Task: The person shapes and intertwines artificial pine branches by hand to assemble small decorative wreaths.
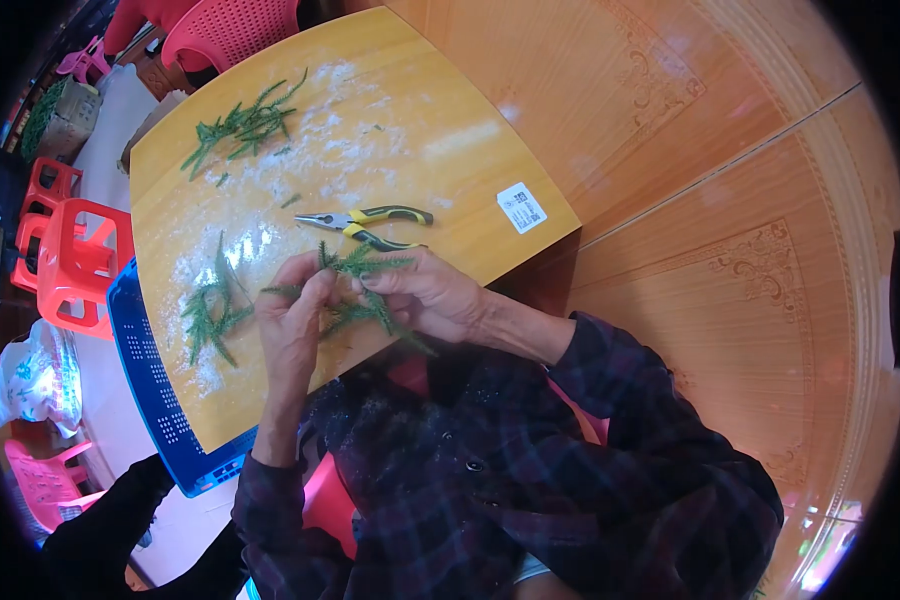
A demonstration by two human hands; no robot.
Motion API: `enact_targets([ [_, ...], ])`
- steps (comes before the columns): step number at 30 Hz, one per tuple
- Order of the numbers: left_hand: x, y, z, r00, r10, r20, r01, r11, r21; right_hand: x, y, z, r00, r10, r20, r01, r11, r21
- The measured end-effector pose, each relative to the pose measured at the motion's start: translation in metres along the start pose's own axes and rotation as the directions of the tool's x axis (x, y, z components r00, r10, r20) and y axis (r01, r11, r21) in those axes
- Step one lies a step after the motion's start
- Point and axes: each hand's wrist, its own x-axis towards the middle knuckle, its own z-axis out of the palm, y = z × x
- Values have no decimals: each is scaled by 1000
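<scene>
Over the near edge of the small yellow table [470, 190], both hands have their fingers closed on a green artificial pine sprig [365, 263] with several needled twigs. My left hand [295, 310] pinches it between thumb and fingers. My right hand [438, 298] grips its other side, with twigs poking out above and below the fingers. Just beyond the hands lie long-nose pliers [352, 219] with black and yellow handles. Another green sprig [210, 318] rests to the left of my left hand. A pile of green sprigs [248, 125] lies at the far side.
White powder and small green bits are scattered over the tabletop. A printed white label [522, 207] sits near the right corner. Beside the table's left edge are a blue perforated crate [160, 400] and red stools [80, 260]. A person in red [150, 15] is by a pink chair [235, 30].
</scene>
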Motion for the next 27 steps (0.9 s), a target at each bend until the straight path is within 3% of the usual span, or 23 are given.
enact_targets([
  [7, 0, -1, 3, 995, -94, 40, 99, 982, -159, 1, 2, -6, 999, 36, -15, -35, 999, 21],
  [9, 0, -1, 3, 998, -65, -15, 63, 991, -120, 2, 2, -6, 997, -9, -70, 2, 996, -94],
  [11, 0, 1, 2, 997, -48, -62, 44, 997, -62, 0, -1, 3, 977, -140, -158, 83, 943, -322],
  [14, -1, 6, -1, 994, -16, -111, 23, 998, 63, 1, -6, 5, 817, -569, -95, 365, 638, -678],
  [16, -2, 5, 0, 994, 21, -103, -5, 988, 152, -2, -21, 18, 613, -765, 198, 415, 99, -904],
  [17, -3, 4, 2, 994, 15, -105, 1, 989, 148, -4, -26, 22, 507, -777, 372, 368, -195, -909],
  [20, -4, 2, 7, 995, -9, -96, 23, 990, 142, -7, -26, 22, 570, -690, 446, 263, -361, -895],
  [23, -5, 1, 10, 998, -39, -51, 47, 986, 159, -5, -18, 19, 613, -657, 439, 213, -398, -893],
  [27, -5, -2, 10, 1000, -24, 6, 23, 985, 170, -1, -11, 13, 642, -658, 395, 212, -342, -915],
])
